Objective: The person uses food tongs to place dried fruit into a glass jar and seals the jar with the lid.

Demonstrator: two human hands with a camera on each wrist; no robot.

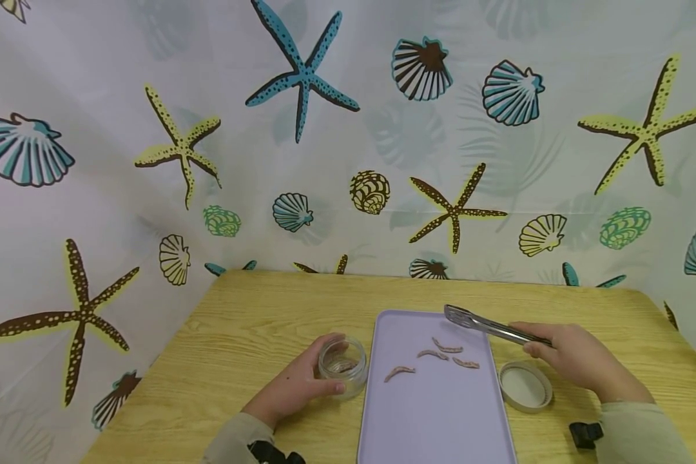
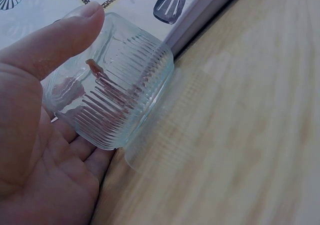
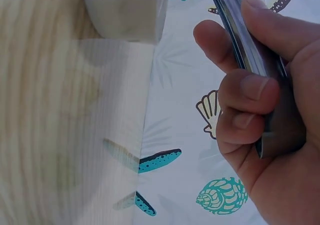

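Observation:
My left hand (image 1: 294, 388) holds a clear ribbed glass jar (image 1: 355, 385) by its side, thumb and fingers around it, just left of the lavender tray (image 1: 435, 419). Inside the jar, a brown dried strip (image 2: 100, 72) shows through the glass in the left wrist view. My right hand (image 1: 580, 357) grips metal tongs (image 1: 493, 327) near their back end, fingers curled around the arms. The slotted tong head (image 1: 458, 316) hangs over the tray's far right corner. Several thin, curved brown strips (image 1: 432, 354) lie scattered on the tray's far half.
A round whitish lid (image 1: 524, 386) lies on the wooden table (image 1: 284, 303), right beside the tray and below the right hand. A white cloth (image 1: 348, 154) printed with starfish and shells rises behind the table and along its sides.

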